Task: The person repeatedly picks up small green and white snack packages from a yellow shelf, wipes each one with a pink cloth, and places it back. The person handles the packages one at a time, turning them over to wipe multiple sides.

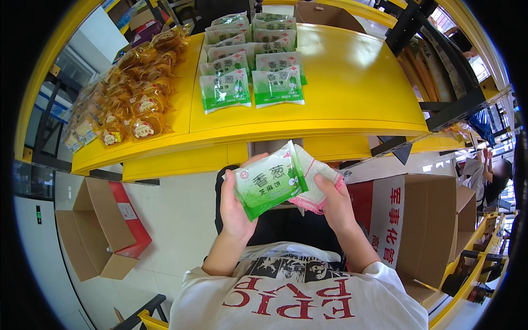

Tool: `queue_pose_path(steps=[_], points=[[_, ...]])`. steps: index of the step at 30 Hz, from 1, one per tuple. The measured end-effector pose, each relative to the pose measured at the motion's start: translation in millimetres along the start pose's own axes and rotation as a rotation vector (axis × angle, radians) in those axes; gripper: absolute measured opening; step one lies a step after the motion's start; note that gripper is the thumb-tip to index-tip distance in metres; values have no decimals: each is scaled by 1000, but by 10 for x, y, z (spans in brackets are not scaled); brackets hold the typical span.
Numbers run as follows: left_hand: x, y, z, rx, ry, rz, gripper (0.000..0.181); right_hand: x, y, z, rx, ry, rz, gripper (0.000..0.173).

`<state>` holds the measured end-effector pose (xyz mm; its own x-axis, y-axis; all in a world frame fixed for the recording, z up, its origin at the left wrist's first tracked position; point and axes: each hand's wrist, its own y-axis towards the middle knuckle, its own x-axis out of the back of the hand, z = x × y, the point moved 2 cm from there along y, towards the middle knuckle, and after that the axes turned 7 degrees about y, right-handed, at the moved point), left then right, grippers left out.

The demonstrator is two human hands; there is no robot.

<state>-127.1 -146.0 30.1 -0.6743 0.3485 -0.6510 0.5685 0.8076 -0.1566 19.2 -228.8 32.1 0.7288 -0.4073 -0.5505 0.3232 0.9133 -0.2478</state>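
Observation:
My left hand (239,206) grips a green and white packet of biscuits (270,181) by its left side, its printed front turned up towards me. Folded in my right hand (335,202) is a pale cloth with a pink fringed edge (315,175); it lies against the packet's right end, partly behind it. Both hands are in front of my body, below the front edge of a yellow shelf (338,107). On that shelf, matching packets (278,86) stand in two columns running away from me. The fingers behind the packet are mostly hidden.
Clear-wrapped round cakes (144,103) are heaped at the shelf's left. Open cardboard boxes stand on the floor at left (95,231) and right (427,227). A black metal upright (412,24) rises at the shelf's right end. Another person (495,181) is at far right.

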Motion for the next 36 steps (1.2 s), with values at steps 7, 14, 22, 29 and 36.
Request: queue_pose_path(steps=[7, 14, 22, 29, 36], points=[[14, 11, 5, 10, 2, 51, 62, 31, 27, -32, -32, 7, 36, 37], [25, 1, 8, 42, -18, 65, 63, 29, 26, -25, -63, 10, 65, 35], [26, -5, 23, 79, -57, 84, 60, -3, 7, -28, -105, -9, 110, 34], [27, -10, 44, 97, -67, 53, 60, 32, 14, -64, -137, -17, 112, 41], [37, -8, 65, 111, -60, 71, 60, 33, 5, -65, -145, 9, 103, 37]])
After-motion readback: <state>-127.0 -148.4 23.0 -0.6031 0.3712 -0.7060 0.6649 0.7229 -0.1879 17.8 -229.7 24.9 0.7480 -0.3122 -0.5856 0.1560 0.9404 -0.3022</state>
